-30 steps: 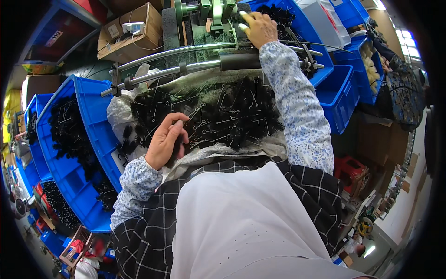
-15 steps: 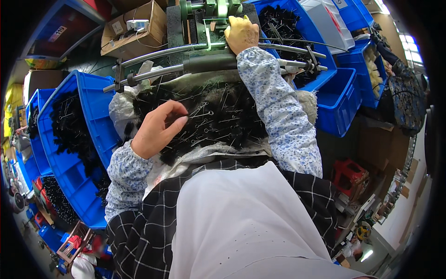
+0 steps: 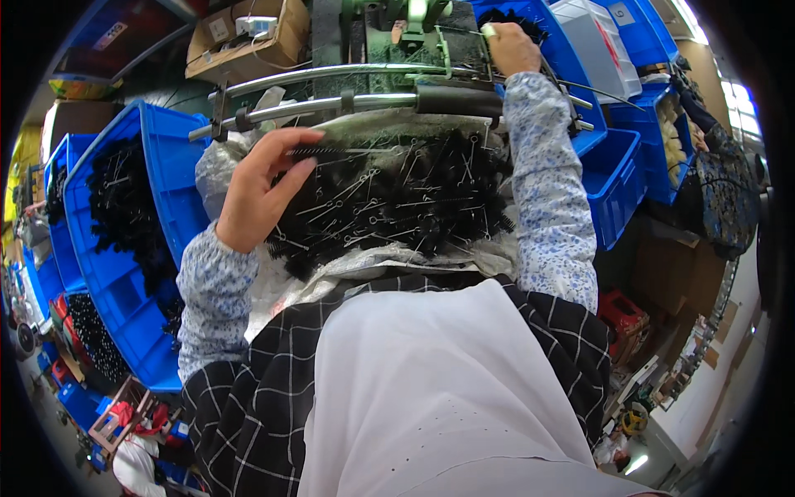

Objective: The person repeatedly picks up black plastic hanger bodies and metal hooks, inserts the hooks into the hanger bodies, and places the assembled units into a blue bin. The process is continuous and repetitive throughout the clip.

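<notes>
The brush (image 3: 321,151) nearest your left hand (image 3: 263,186) is left of centre in the upper half of the frame, its dark bristles showing in the gap between thumb and index finger. Those two fingers stand moderately wide; you cannot tell here whether the others grip the brush. It looks very light, with a stiff, springy wire and soft bristles that would bend under pressure. The bare wire should give the surer hold; smooth metal may turn a little in your fingers, and neighbours could snag. Below it, the pile (image 3: 397,203) of similar brushes, many with looped ends, fills the middle of the frame on a pale sack (image 3: 368,267).

Your right hand (image 3: 513,51) is at upper right, fingers curled beyond the black sleeve (image 3: 460,100) on the front rod (image 3: 306,109); you cannot tell what they hold.

Against half a second ago, your right hand is farther right, and the sleeve sits farther right along its rod. Your left hand is higher, and a brush now shows in its gap. The whole view is slightly shifted too.
</notes>
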`<action>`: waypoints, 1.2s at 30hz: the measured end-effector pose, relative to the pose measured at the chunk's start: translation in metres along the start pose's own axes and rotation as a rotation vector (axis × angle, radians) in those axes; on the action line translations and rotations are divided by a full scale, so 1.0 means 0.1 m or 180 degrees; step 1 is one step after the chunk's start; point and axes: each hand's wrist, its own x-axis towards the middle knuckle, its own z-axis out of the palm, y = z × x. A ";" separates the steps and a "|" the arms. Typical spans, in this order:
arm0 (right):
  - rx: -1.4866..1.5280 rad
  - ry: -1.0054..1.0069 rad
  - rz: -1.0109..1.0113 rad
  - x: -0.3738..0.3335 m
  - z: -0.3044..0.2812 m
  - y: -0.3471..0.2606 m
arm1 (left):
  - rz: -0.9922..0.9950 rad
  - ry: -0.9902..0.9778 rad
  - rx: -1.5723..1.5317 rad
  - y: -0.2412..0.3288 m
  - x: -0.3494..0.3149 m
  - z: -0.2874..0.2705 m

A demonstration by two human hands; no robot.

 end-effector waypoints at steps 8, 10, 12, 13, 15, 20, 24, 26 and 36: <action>-0.0172 0.0569 0.0510 0.04 -0.48 0.43 | 0.0326 0.0037 0.0172 -0.07 0.19 0.12; -0.0046 0.0614 -0.0072 -0.17 -0.60 0.26 | 0.0500 0.0065 0.0180 -0.08 0.31 0.26; 0.1306 -0.0183 -0.1041 -0.60 -0.77 -0.40 | 0.0683 0.0243 0.0320 -0.09 0.40 0.41; 0.2005 -0.1142 -0.1301 -0.85 -0.96 -0.69 | 0.0665 0.0216 0.0331 -0.10 0.43 0.47; 0.2515 -0.1439 -0.0997 -1.21 -1.01 -1.12 | 0.0618 0.0219 0.0280 -0.09 0.50 0.53; 0.1569 -0.0263 -0.1019 -0.90 -0.65 -0.90 | 0.0137 0.0378 0.0942 -0.24 0.12 0.25; 0.0121 0.0338 -0.0420 -0.38 -0.10 -0.38 | 0.0010 -0.1161 0.3612 -0.53 -0.40 0.02; 0.0040 0.0305 -0.0414 -0.35 -0.01 -0.38 | 0.0260 -0.0945 0.3854 -0.73 -0.54 0.05; 0.0069 0.0448 -0.0638 -0.23 0.13 -0.40 | 0.0007 -0.1131 0.3083 -0.53 -0.44 0.02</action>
